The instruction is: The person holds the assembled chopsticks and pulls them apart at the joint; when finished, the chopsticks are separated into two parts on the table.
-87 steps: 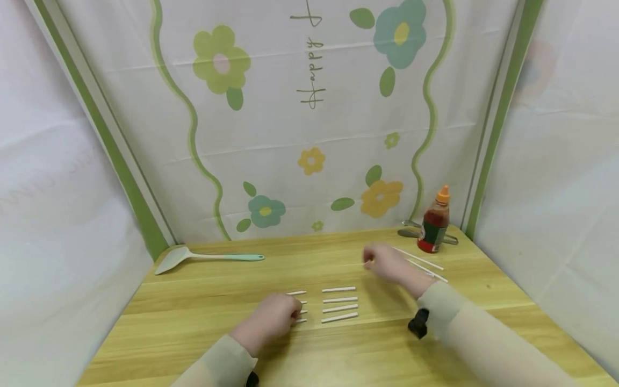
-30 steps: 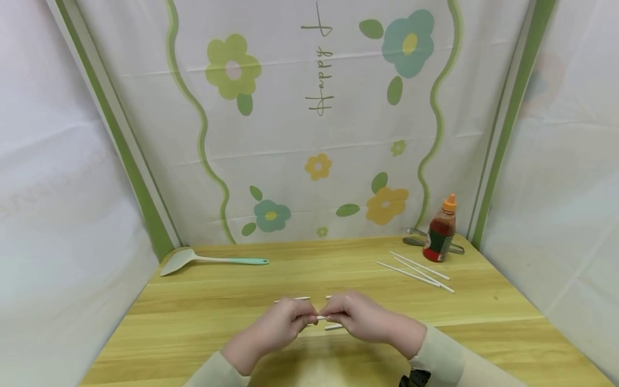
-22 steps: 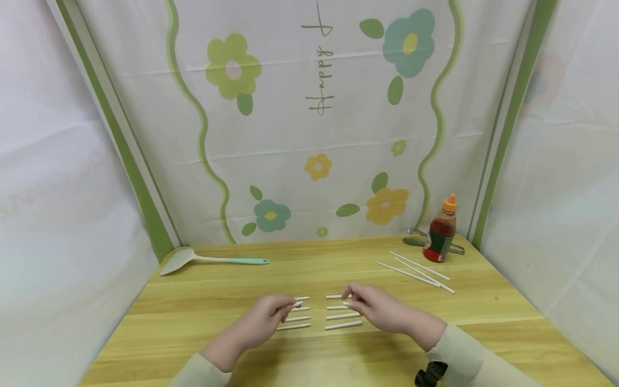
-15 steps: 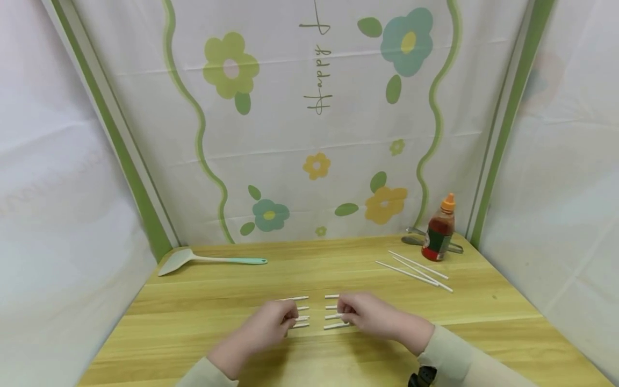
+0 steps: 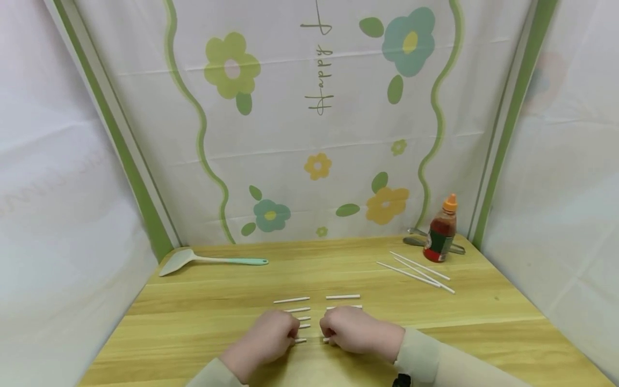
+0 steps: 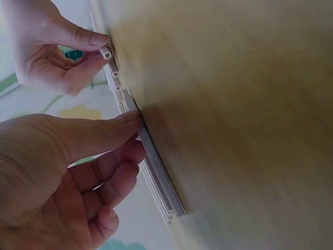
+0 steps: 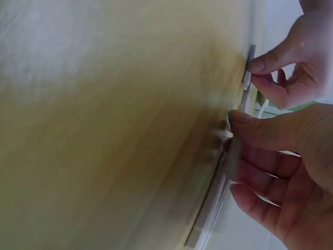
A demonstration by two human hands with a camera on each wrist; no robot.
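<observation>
My left hand [image 5: 271, 336] pinches a short white stick piece [image 6: 156, 161] between thumb and fingertips, low at the table at the near end of the left row. Opposite, my right hand [image 5: 355, 330] pinches another short white stick piece [image 7: 235, 156]; its square hollow end shows in the left wrist view. A narrow gap parts the two pieces. Beyond the left hand lie several short pieces with narrowed tips, the farthest stick piece [image 5: 292, 300] fully in sight. The right row's farthest piece [image 5: 343, 296] shows whole; my right hand covers most of the others.
Three long white sticks [image 5: 411, 273] lie crossed at the right. Behind them a red sauce bottle [image 5: 441, 234] with an orange cap stands before metal tongs [image 5: 415, 241]. A spatula [image 5: 213, 260] lies at the back left of the wooden table [image 5: 193, 317], near the printed curtain.
A second ago both hands met on one white stick; then they parted, each with a piece. Both hands have since come down to the near ends of the two rows.
</observation>
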